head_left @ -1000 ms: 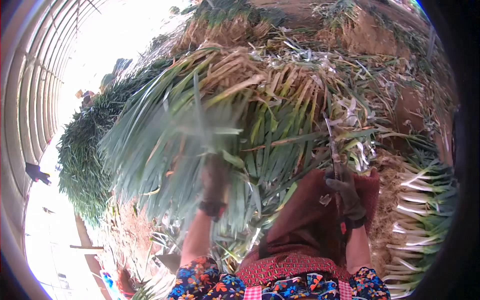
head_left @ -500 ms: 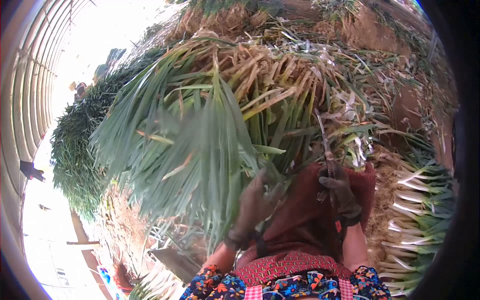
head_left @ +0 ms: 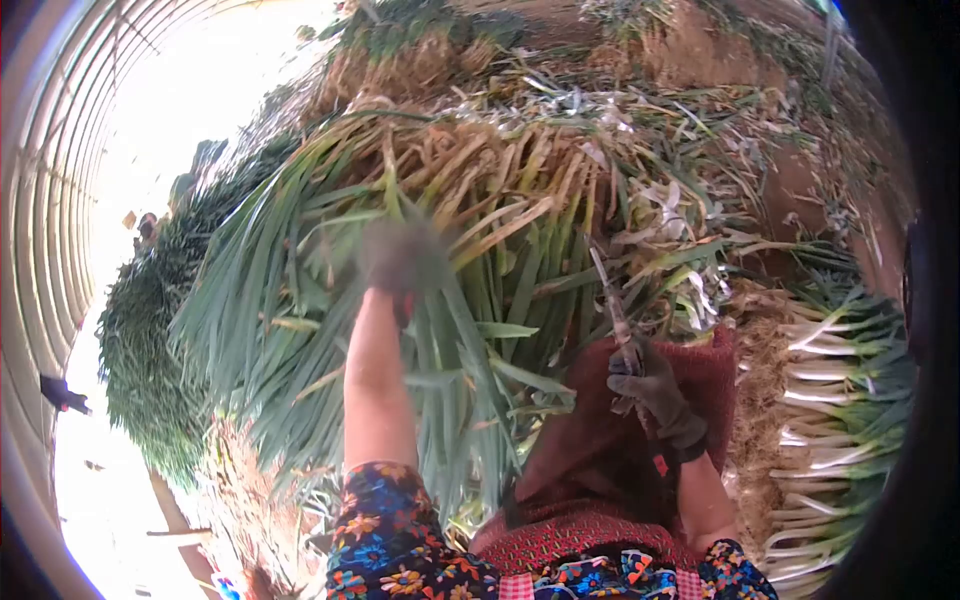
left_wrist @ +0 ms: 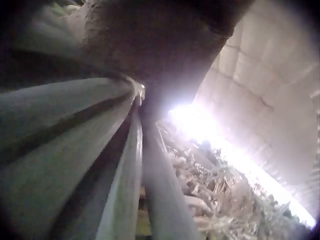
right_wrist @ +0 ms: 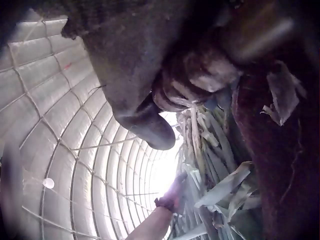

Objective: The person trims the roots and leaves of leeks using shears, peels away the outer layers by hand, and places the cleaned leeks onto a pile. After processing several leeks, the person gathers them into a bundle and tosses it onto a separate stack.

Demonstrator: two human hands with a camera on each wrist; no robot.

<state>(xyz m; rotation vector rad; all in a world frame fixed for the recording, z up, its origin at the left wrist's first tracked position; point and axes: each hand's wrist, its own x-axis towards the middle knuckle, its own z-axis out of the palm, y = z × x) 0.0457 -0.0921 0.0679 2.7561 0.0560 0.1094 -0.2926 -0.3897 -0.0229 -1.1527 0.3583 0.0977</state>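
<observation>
The gloved left hand [head_left: 400, 258], blurred, is over the upper part of a heap of long green leek leaves [head_left: 330, 340]. In the left wrist view several leaves [left_wrist: 125, 185] converge under the dark glove [left_wrist: 140, 45], which grips them; its fingertips are hidden. A long narrow blade [head_left: 606, 280] points up and away from the gloved right hand [head_left: 655, 395], whose fingers curl round its handle above the dark red apron. The right wrist view shows the glove [right_wrist: 130, 65] with its thumb beside the wrapped handle [right_wrist: 200, 80].
Leeks with white stems [head_left: 815, 425] lie in a row at the right. A darker green pile [head_left: 150, 370] stands at the left, another leek pile [head_left: 420, 60] at the back. Loose leaf scraps [head_left: 670, 205] cover the ground beyond the heap. Curved ribbed walling [head_left: 45, 220] rises at far left.
The left hand has moved from beside the apron up and away over the leaf heap. The right hand and blade have shifted slightly left, the blade leaning further left.
</observation>
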